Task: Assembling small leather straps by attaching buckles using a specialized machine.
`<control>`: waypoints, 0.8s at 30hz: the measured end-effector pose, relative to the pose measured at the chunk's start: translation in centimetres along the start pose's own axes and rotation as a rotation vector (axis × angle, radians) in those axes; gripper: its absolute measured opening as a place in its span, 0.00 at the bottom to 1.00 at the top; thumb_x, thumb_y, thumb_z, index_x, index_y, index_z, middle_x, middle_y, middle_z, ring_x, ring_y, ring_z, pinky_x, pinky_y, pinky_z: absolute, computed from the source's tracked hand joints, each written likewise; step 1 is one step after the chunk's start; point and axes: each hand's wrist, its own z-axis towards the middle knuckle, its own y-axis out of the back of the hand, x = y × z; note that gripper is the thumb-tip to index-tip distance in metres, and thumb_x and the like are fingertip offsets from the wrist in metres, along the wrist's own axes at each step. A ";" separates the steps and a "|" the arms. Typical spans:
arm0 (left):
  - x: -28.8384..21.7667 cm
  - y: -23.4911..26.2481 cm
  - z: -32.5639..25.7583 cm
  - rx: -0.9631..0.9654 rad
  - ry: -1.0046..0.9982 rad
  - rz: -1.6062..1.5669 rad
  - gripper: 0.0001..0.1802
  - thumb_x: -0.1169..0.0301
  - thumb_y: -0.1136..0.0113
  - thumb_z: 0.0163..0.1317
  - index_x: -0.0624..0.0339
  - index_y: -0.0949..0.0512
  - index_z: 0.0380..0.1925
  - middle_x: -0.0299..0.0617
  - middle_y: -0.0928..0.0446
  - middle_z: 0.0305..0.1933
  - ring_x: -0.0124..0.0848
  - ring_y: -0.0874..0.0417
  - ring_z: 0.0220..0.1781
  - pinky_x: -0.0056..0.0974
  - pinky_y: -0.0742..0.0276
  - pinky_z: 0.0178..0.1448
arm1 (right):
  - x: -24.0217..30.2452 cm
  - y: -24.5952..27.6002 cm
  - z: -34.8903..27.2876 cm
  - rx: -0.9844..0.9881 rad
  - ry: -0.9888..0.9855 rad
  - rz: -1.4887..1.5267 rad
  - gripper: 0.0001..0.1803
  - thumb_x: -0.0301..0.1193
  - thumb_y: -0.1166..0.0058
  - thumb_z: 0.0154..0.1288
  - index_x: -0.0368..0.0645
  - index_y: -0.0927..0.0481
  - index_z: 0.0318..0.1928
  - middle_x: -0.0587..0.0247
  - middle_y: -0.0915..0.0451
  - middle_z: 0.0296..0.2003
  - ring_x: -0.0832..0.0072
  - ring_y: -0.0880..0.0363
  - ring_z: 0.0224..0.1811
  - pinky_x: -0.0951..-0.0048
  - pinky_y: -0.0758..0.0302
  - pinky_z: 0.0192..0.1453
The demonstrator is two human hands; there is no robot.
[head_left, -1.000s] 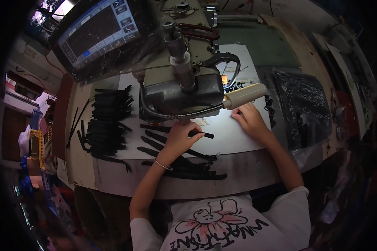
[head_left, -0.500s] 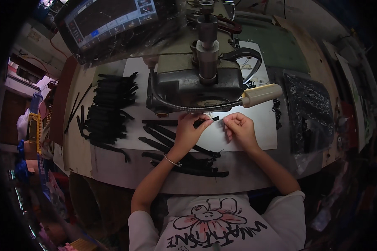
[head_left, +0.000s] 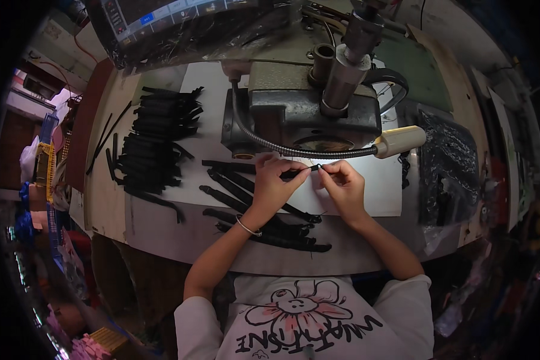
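Between my two hands, just in front of the sewing machine head (head_left: 318, 114), is a narrow black fabric strip (head_left: 290, 174). My left hand (head_left: 276, 185) pinches it between thumb and fingers near its right end. At that end my right hand (head_left: 343, 182) has its thumb and forefinger closed on the tip. Several black strips (head_left: 234, 193) lie loosely under and beside my left wrist, some reaching past it to the right. The palm side of both hands is mostly hidden.
A thick pile of black strips (head_left: 153, 141) lies on the left of the table. A gooseneck lamp (head_left: 400, 143) with a pale head curves across the machine's front. On the right rests a clear plastic bag (head_left: 447, 168) with dark contents. A screen (head_left: 162, 21) stands behind at upper left.
My right hand has closed the small gap and now grips the strip's end beside my left fingers. The view has shifted, so the machine appears further right.
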 end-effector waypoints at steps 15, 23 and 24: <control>0.0 -0.5 -0.7 -0.070 -0.237 0.141 0.05 0.68 0.35 0.48 0.52 0.20 0.25 0.30 0.21 0.25 0.27 0.25 0.28 0.40 0.43 0.57 | -0.1 -0.8 -0.6 -0.021 0.690 -0.696 0.08 0.18 0.43 0.52 0.36 0.27 0.33 0.55 0.24 0.30 0.63 0.23 0.26 0.70 0.26 0.28; 0.0 -0.6 -0.6 -0.079 -0.258 0.135 0.05 0.68 0.35 0.47 0.52 0.20 0.26 0.31 0.22 0.25 0.28 0.25 0.29 0.41 0.43 0.57 | -0.7 -0.6 -0.5 -0.021 0.780 -0.734 0.09 0.18 0.43 0.51 0.34 0.27 0.34 0.54 0.23 0.31 0.64 0.22 0.27 0.72 0.25 0.28; 0.1 -0.6 -0.7 -0.080 -0.257 0.134 0.05 0.68 0.35 0.47 0.52 0.20 0.26 0.31 0.22 0.25 0.28 0.25 0.29 0.41 0.43 0.57 | -0.8 -0.6 -0.5 -0.018 0.815 -0.748 0.09 0.18 0.42 0.51 0.34 0.27 0.33 0.54 0.23 0.31 0.64 0.22 0.27 0.72 0.25 0.28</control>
